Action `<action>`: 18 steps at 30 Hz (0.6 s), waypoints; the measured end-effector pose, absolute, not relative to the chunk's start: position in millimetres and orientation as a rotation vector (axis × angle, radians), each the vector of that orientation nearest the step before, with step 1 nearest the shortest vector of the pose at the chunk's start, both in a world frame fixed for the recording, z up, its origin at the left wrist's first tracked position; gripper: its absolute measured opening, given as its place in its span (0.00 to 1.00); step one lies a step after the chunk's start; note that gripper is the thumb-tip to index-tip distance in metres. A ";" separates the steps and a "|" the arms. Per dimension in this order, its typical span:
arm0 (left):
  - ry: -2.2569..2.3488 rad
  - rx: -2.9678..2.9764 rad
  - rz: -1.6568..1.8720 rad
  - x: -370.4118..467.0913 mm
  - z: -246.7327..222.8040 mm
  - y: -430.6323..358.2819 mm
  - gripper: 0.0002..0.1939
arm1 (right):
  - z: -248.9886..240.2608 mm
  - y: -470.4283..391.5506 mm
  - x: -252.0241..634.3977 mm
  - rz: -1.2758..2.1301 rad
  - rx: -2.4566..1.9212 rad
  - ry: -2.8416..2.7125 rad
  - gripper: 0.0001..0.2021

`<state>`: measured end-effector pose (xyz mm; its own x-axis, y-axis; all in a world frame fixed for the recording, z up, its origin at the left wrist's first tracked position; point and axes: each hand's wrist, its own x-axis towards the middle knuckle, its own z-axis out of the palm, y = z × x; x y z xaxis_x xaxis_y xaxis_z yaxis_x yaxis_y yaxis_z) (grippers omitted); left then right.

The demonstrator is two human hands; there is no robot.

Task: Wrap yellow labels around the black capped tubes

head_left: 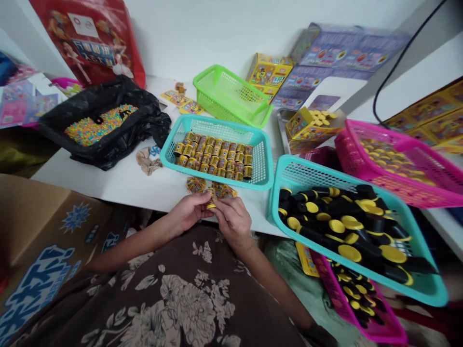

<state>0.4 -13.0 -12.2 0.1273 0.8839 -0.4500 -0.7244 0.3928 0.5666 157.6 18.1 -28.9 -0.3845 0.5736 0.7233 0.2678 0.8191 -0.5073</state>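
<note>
At the table's front edge, my left hand (191, 209) and my right hand (233, 219) meet with fingertips pinched around a small yellow-edged container (211, 205). My fingers cover most of it. Just behind them lie two loose piles of printed yellow labels, a left pile (196, 184) and a right pile (224, 190). Beyond these stands a teal basket (217, 179) with rows of small containers wrapped in printed labels (213, 159). To the right, a larger teal basket (361, 277) holds many black containers with yellow lids (350, 222).
A black-bag-lined bin (104, 156) of colourful beads stands left, near crumpled brown paper (148, 160). Behind are a green basket (231, 96) and yellow boxes (270, 70). Pink baskets, one upper (398, 185) and one lower (390, 332), sit right. A cardboard box (47, 241) is lower left.
</note>
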 end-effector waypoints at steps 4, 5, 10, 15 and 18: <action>0.826 0.253 1.193 1.4 -11.8 -12.7 0.11 | -31.0 19.2 157.1 0.396 -0.676 -1.970 0.15; 0.825 0.249 1.195 1.3 -12.4 -12.4 0.12 | -31.7 19.4 157.0 0.407 -0.687 -1.969 0.16; 0.828 0.239 1.194 0.7 -15.0 -12.3 0.14 | -34.9 21.1 156.7 0.388 -0.678 -1.993 0.14; 0.858 0.240 1.210 4.7 -11.8 -15.2 0.12 | -38.2 24.3 156.5 0.322 -0.662 -2.029 0.12; 0.869 0.219 1.205 7.0 -10.9 -16.8 0.10 | -41.0 25.8 157.5 0.273 -0.644 -2.046 0.11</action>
